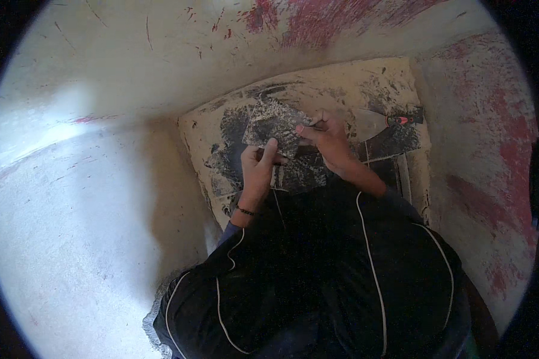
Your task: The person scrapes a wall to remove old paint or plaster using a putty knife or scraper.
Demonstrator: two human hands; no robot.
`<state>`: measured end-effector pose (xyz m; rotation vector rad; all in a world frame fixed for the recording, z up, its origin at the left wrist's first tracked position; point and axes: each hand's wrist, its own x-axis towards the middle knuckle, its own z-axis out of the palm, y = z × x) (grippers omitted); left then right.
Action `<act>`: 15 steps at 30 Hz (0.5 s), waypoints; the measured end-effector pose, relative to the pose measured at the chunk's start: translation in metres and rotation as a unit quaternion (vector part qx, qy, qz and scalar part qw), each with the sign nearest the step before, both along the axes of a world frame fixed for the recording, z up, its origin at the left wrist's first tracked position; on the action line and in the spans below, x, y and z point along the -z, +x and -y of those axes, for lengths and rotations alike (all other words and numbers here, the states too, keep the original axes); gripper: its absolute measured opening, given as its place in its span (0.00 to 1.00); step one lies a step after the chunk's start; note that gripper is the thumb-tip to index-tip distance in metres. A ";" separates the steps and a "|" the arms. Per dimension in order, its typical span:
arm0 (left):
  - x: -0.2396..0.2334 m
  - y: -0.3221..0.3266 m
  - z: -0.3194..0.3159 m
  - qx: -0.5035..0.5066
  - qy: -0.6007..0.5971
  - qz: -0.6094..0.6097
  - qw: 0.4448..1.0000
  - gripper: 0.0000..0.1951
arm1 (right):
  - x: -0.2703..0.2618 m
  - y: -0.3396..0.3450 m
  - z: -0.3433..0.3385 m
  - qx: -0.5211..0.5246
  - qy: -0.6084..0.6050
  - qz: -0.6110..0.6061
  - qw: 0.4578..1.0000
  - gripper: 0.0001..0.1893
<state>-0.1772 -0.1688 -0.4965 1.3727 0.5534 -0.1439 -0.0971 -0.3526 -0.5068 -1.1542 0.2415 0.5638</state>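
Between my two hands is a flat, angular piece, perhaps of tile, its upper face speckled with pale residue [274, 123]. My left hand [258, 168] grips its lower edge, thumb on top, with a dark beaded bracelet at the wrist. My right hand [330, 137] pinches its right corner between thumb and fingers. Right of my right hand, a putty knife [370, 125] lies on the floor, its wide blade towards me and its red and black handle [404, 120] pointing to the right wall. The fingers beneath the piece are partly hidden.
Dark floor tiles [382, 150] with light joints show under patches of beige, powdery residue [341, 96]. Pale walls enclose the floor at the left [94, 202], ahead [161, 58] and right [467, 134]; the front and right ones bear red paint marks. My dark-clothed legs fill the near part.
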 end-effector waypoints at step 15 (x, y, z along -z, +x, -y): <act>-0.009 0.002 -0.006 0.005 0.285 0.027 0.958 0.23 | -0.009 0.017 0.013 -0.129 -0.144 0.065 0.979 0.16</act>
